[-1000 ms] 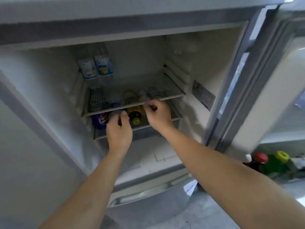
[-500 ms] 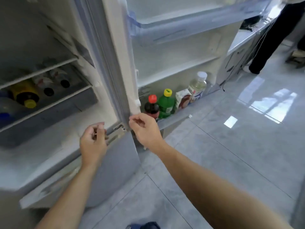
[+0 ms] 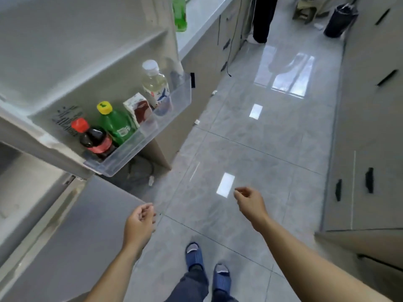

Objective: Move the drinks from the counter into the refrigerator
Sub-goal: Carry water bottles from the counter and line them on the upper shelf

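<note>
The refrigerator door (image 3: pixel 87 51) stands open at the left. Its clear bottom bin (image 3: pixel 139 147) holds a dark cola bottle with a red cap (image 3: pixel 96 138), a green bottle with a yellow cap (image 3: pixel 115 125), a small carton (image 3: pixel 138 109) and a pale bottle with a white cap (image 3: pixel 154 83). On the counter (image 3: pixel 196 20) behind the door stands another green bottle (image 3: pixel 180 14). My left hand (image 3: pixel 139 225) and my right hand (image 3: pixel 249 201) hang over the floor with loosely curled fingers and hold nothing.
The lower refrigerator door (image 3: pixel 65 236) is at the bottom left. Cabinets with black handles (image 3: pixel 368 179) line the right. Another person's legs (image 3: pixel 261 20) stand at the far end by a black bin (image 3: pixel 339 18). My feet in blue slippers (image 3: pixel 207 267) are on grey tiles.
My view has swung right, from the fridge shelves to the door and the floor. Both hands have come away from the fridge and dropped lower, holding nothing.
</note>
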### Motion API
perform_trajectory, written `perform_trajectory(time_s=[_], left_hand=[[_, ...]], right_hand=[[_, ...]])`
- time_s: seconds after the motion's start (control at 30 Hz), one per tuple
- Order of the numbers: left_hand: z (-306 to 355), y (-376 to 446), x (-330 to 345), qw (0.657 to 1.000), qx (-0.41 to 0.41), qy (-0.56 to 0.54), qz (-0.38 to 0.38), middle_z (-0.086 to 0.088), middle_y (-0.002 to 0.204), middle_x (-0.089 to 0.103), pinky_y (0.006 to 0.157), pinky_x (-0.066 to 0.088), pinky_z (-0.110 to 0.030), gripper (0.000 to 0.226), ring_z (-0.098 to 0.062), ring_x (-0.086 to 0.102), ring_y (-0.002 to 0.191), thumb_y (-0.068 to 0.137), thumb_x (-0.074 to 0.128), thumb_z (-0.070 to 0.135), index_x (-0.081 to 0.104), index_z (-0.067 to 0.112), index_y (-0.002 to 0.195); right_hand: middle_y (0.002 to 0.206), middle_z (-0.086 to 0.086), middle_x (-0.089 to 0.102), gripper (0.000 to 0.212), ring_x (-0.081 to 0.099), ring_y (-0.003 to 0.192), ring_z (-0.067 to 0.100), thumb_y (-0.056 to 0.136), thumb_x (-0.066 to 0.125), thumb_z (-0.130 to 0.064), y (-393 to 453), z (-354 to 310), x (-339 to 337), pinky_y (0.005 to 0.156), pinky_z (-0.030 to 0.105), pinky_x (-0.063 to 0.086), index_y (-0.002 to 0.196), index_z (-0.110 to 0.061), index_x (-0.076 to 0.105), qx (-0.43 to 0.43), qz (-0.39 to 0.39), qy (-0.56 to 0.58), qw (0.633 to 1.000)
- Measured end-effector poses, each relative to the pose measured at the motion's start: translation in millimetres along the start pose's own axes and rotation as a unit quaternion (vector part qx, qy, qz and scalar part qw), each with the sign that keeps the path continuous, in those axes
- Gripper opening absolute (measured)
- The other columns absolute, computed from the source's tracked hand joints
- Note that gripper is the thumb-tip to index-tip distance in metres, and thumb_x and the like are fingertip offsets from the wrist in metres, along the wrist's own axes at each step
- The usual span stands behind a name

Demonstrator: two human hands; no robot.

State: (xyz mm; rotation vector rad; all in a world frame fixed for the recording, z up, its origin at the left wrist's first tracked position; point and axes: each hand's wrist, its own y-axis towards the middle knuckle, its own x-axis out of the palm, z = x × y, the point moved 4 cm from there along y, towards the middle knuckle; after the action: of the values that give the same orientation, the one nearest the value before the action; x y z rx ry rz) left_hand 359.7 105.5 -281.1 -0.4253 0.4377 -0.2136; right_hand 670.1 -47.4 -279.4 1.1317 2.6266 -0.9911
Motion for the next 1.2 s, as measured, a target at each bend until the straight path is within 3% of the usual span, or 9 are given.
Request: perform_trajectory(time_s=[0.13, 0.27, 0.33, 0.4, 0.67, 0.8, 1.03, 1.2], left_hand=[[-48.5, 15.0, 9.6, 0.992, -0.085, 0.075, -0.061, -0.006, 0.086, 0.068, 0.058, 0.052, -0.030, 0.014, -0.018, 0.060, 0.071, 0.099, 0.057, 0.017, 0.064, 0.010, 0.109], [-77.7, 34.8, 13.8, 0.968, -0.156, 0.160, -0.114, -0.015, 0.102, 0.069, 0.064, 0.052, -0.033, 0.009, -0.026, 0.059, 0.077, 0.099, 0.057, 0.021, 0.063, 0.014, 0.097], [-79.9, 49.3, 21.6, 0.954, -0.169, 0.202, -0.141, -0.015, 0.108, 0.067, 0.068, 0.053, -0.034, 0.012, -0.030, 0.061, 0.087, 0.098, 0.058, 0.024, 0.063, 0.013, 0.101], [-73.2, 64.7, 34.4, 0.945, -0.169, 0.228, -0.160, -0.013, 0.108, 0.066, 0.067, 0.054, -0.033, 0.017, -0.033, 0.063, 0.094, 0.098, 0.058, 0.026, 0.062, 0.012, 0.107], [-0.8, 122.9, 126.9, 0.940, -0.138, 0.230, -0.209, -0.013, 0.097, 0.068, 0.069, 0.052, -0.034, 0.013, -0.025, 0.059, 0.078, 0.097, 0.057, 0.027, 0.063, 0.015, 0.096], [49.6, 144.8, 187.2, 0.948, -0.105, 0.206, -0.217, -0.010, 0.100, 0.068, 0.069, 0.052, -0.034, 0.009, -0.022, 0.060, 0.078, 0.098, 0.057, 0.030, 0.060, 0.022, 0.097], [121.1, 163.0, 246.7, 0.955, -0.108, 0.209, -0.178, -0.006, 0.101, 0.068, 0.073, 0.052, -0.034, 0.010, -0.022, 0.061, 0.083, 0.099, 0.056, 0.031, 0.058, 0.022, 0.100], [156.1, 168.1, 274.2, 0.959, -0.118, 0.209, -0.149, -0.008, 0.102, 0.068, 0.069, 0.051, -0.031, 0.018, -0.021, 0.059, 0.081, 0.099, 0.055, 0.031, 0.060, 0.017, 0.108]], right_hand=[[0.089, 0.004, 0.068, 0.017, 0.061, 0.080, 0.021, 0.091, 0.064, -0.022, -6.3, 63.2, -46.6, 0.072, 0.035, 0.049, 0.104, -0.013, 0.070, 0.097, 0.058, 0.006, 0.994], [0.088, 0.005, 0.067, 0.017, 0.060, 0.076, 0.022, 0.091, 0.062, -0.020, -23.3, 102.1, -80.4, 0.067, 0.034, 0.050, 0.105, -0.012, 0.069, 0.171, 0.117, 0.009, 0.978], [0.089, 0.004, 0.067, 0.016, 0.061, 0.077, 0.023, 0.092, 0.062, -0.020, -30.1, 113.1, -90.7, 0.066, 0.035, 0.052, 0.105, -0.013, 0.067, 0.200, 0.137, 0.019, 0.970], [0.093, 0.005, 0.066, 0.015, 0.062, 0.080, 0.024, 0.093, 0.061, -0.022, -35.7, 120.6, -97.8, 0.065, 0.035, 0.053, 0.105, -0.013, 0.064, 0.226, 0.150, 0.033, 0.962], [0.097, 0.006, 0.065, 0.016, 0.063, 0.090, 0.027, 0.096, 0.060, -0.023, -45.9, 161.7, -126.1, 0.069, 0.036, 0.052, 0.109, -0.014, 0.061, 0.313, 0.180, 0.045, 0.931], [0.090, 0.012, 0.065, 0.017, 0.062, 0.084, 0.029, 0.095, 0.061, -0.023, -26.2, 178.9, -157.9, 0.071, 0.036, 0.049, 0.105, -0.009, 0.063, 0.364, 0.184, 0.049, 0.912], [0.082, 0.011, 0.060, 0.014, 0.055, 0.076, 0.027, 0.094, 0.060, -0.019, 78.2, 147.6, -230.5, 0.073, 0.036, 0.048, 0.103, -0.008, 0.060, 0.372, 0.128, 0.024, 0.919], [0.090, 0.012, 0.064, 0.013, 0.059, 0.080, 0.027, 0.095, 0.062, -0.021, 194.8, 73.1, -276.9, 0.066, 0.033, 0.048, 0.102, -0.012, 0.062, 0.292, 0.096, -0.002, 0.952]])
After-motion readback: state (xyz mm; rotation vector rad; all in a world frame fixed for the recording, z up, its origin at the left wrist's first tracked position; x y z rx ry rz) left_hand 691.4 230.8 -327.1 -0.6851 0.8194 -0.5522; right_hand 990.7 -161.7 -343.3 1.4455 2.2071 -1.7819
